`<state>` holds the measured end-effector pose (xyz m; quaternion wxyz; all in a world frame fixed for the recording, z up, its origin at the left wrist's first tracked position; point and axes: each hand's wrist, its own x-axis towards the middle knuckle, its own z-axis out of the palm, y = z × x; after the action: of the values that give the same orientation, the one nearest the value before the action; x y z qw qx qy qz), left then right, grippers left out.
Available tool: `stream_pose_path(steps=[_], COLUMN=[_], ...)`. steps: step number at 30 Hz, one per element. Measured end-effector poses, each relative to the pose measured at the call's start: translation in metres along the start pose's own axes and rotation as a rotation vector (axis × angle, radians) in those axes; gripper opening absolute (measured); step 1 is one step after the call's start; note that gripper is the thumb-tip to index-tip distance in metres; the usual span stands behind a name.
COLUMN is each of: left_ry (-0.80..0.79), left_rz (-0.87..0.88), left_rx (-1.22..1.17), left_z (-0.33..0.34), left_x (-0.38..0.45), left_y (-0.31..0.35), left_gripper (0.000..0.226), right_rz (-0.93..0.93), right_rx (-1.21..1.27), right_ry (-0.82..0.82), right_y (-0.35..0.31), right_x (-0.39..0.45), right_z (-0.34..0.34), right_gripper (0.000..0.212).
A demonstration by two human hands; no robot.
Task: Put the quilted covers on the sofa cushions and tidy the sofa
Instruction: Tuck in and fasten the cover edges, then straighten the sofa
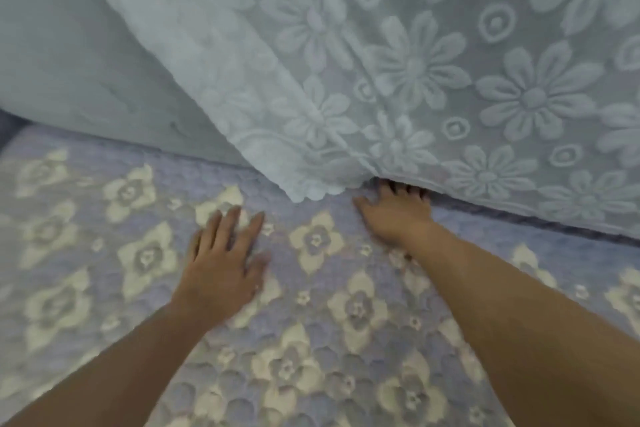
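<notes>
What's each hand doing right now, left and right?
Left hand: open, fingers straight, flat on the lilac quilted cover with cream flowers.
Right hand: fingertips hidden under the pale blue floral lace throw; grip cannot be told.

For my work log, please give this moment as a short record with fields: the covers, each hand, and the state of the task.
seat cover: lilac quilted cover with cream flowers, spread over the seat
back cover: pale lace throw with daisies, hanging down to the seat
left hand: flat on the quilted cover, fingers straight
right hand: fingertips pushed under the edge of the lace throw, at the gap behind the seat
task state: apparently tucking the cover in
</notes>
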<state>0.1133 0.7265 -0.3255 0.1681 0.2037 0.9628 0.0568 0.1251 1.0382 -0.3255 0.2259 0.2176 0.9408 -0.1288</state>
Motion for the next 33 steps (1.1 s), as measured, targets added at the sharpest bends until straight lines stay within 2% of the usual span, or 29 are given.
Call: stream_pose_path(steps=[2, 5, 8, 10, 11, 13, 15, 16, 18, 19, 21, 22, 24, 25, 26, 27, 28, 31, 33], left_ry=[-0.025, -0.103, -0.266, -0.319, -0.262, 0.020, 0.164, 0.183, 0.121, 0.071, 0.044, 0.101, 0.272, 0.296, 0.272, 0.235, 0.202, 0.065, -0.128], left_rz=[0.041, 0.018, -0.029, -0.150, -0.225, -0.338, -0.341, -0.312, -0.208, -0.127, 0.000, -0.007, -0.210, -0.310, -0.342, -0.346, -0.303, -0.117, -0.033], left_rx=[0.020, -0.034, -0.189, -0.516, -0.798, -1.266, -1.530, -1.617, -1.654, -1.611, -1.496, -1.468, -1.450, -1.518, -1.610, -1.701, -1.786, -1.919, -1.913], left_z=[0.003, -0.006, -0.037, -0.073, -0.094, -0.148, -0.189, -0.211, -0.233, -0.243, -0.252, -0.253, -0.254, -0.258, -0.267, -0.272, -0.276, -0.290, -0.288], left_x=[0.002, 0.000, 0.005, 0.016, 0.023, 0.042, 0.053, 0.053, 0.044, 0.031, 0.007, 0.002, 0.009, 0.017, 0.030, 0.039, 0.056, 0.077, 0.067], left_y=[-0.021, -0.015, -0.012, -0.004, 0.001, 0.013, 0.030, 0.043, 0.081, 0.099, 0.122, 0.120, 0.100, 0.086, 0.074, 0.066, 0.058, 0.054, 0.055], left_gripper=[0.066, 0.064, 0.070, 0.062, 0.050, 0.034, 0.033, 0.032, 0.025, 0.022, 0.019, 0.023, 0.027, 0.031, 0.045, 0.062, 0.070, 0.052, 0.038], right_rz=[0.076, -0.039, -0.160, -0.168, -0.175, -0.187, -0.202, -0.247, -0.342, -0.365, -0.296, -0.199, -0.044, -0.016, -0.024, -0.037, -0.041, 0.037, 0.158], right_rx=[-0.068, -0.151, -0.111, 0.039, 0.139, 0.318, 0.473, 0.539, 0.645, 0.698, 0.802, 0.874, 1.049, 1.125, 1.170, 1.203, 1.229, 1.227, 1.288], right_ry=[0.017, 0.098, -0.079, -0.153, -0.114, 0.094, 0.227, 0.244, 0.236, 0.264, 0.443, 0.517, 0.569, 0.560, 0.541, 0.502, 0.462, 0.331, 0.268], right_y=[-0.022, -0.031, -0.031, -0.033, -0.039, -0.058, -0.085, -0.101, -0.127, -0.135, -0.138, -0.135, -0.126, -0.121, -0.119, -0.119, -0.121, -0.118, -0.120], right_x=[0.003, -0.028, -0.060, -0.073, -0.079, -0.088, -0.095, -0.099, -0.105, -0.108, -0.115, -0.121, -0.131, -0.137, -0.142, -0.152, -0.157, -0.155, -0.151], right_z=[0.002, 0.013, 0.007, -0.008, -0.018, -0.051, -0.080, -0.098, -0.118, -0.125, -0.142, -0.152, -0.165, -0.167, -0.173, -0.177, -0.181, -0.183, -0.182], right_gripper=[0.078, 0.069, 0.068, 0.067, 0.063, 0.050, 0.047, 0.053, 0.072, 0.074, 0.052, 0.036, 0.017, 0.011, 0.009, 0.013, 0.019, 0.023, 0.020])
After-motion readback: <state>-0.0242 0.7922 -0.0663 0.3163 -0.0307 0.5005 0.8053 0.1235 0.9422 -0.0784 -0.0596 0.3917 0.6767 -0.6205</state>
